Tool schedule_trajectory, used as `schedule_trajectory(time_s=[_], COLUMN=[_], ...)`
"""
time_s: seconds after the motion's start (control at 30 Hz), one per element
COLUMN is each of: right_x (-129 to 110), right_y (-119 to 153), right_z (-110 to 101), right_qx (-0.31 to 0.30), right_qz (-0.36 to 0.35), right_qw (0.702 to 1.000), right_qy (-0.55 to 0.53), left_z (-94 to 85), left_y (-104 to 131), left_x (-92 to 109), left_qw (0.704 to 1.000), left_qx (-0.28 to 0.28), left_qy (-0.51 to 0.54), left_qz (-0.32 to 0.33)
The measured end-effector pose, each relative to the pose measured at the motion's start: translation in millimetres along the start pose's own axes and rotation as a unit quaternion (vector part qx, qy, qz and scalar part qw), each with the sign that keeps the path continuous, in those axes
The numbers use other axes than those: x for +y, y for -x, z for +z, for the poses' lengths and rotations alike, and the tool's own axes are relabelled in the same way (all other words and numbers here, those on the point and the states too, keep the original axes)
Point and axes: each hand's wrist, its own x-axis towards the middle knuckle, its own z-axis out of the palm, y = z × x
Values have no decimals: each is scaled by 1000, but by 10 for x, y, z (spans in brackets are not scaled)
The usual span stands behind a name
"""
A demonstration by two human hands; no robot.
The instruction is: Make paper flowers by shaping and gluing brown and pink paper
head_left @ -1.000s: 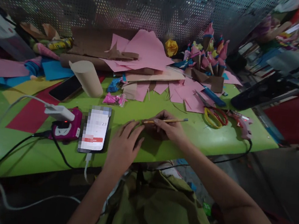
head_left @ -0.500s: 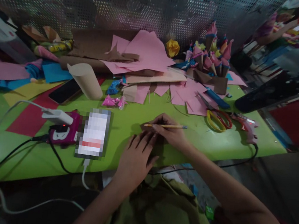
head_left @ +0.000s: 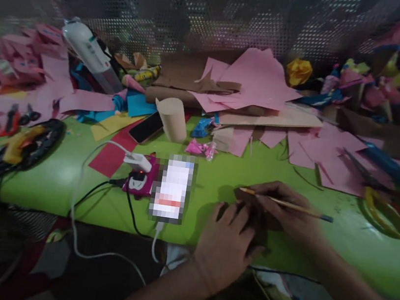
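A wooden pencil [head_left: 296,206] is pinched in my right hand [head_left: 288,212], its tip pointing left above a small dark brown piece [head_left: 240,194]. My left hand [head_left: 225,245] lies just left of it, palm down on the green tabletop [head_left: 210,181], fingers spread with the tips at the brown piece. Most of that piece is hidden under both hands. To the left of my left hand rests a phone with a blurred screen [head_left: 173,186], a white cable plugged into its lower end.
Behind are pink sheets [head_left: 258,78], a brown paper roll [head_left: 172,119] and a dark phone [head_left: 147,126]. A magenta power socket [head_left: 142,179] with cables sits left. Yellow-handled scissors [head_left: 380,215] lie right; a tape ring with a yellow centre [head_left: 24,145] is far left.
The view has swung left, so the table and both hands appear further right. More pink paper and a white bottle-like object show at the left. The pencil remains in my right hand.
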Motion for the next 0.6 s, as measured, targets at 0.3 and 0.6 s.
schedule_trajectory(time_s=[0.3, 0.6], right_x=[-10, -7], right_y=[97, 96], right_z=[-21, -4], right_qx=[-27, 24], right_qz=[68, 60], right_qw=[996, 998], right_qy=[-51, -20], left_z=[-7, -27], left_y=[23, 11], left_x=[-8, -23], left_qw=[1000, 999], left_qx=[-2, -30], left_qy=[9, 16], left_qz=[12, 5])
